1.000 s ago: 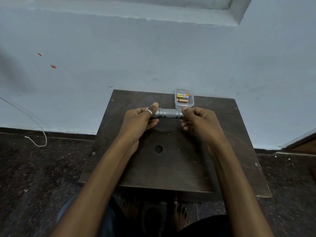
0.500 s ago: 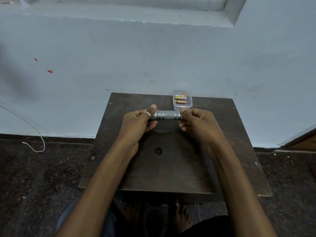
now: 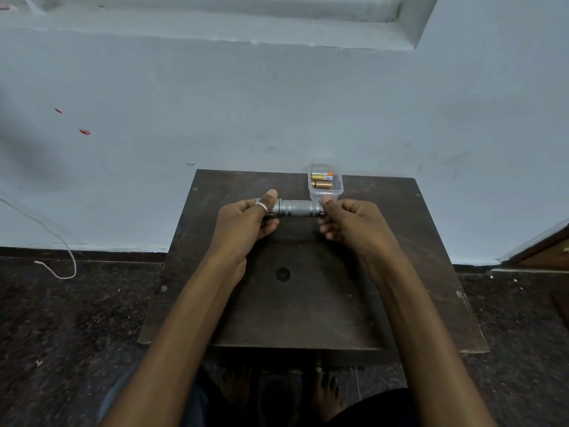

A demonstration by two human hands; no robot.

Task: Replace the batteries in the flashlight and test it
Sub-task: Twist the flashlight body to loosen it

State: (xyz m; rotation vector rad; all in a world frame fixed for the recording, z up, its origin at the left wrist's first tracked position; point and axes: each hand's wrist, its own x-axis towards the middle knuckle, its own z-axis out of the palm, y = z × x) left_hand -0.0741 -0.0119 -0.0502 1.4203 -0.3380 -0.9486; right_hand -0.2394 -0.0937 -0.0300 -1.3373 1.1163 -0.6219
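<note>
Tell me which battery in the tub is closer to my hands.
The plain copper-coloured battery, lying at the near side of the clear tub. The other battery, gold with an orange end, lies behind it, nearer the wall.

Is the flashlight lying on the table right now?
No, both the left hand and right hand hold the flashlight by its ends.

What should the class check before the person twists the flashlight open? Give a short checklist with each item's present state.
1. Left hand holds one end of the flashlight: ok.
2. Right hand grips the other end: ok.
3. Flashlight level over the table: ok.
4. Batteries ready in the tub: ok.
5. Cap already loosened: cannot tell.
6. Which end is the cap: cannot tell, hands cover both.
</note>
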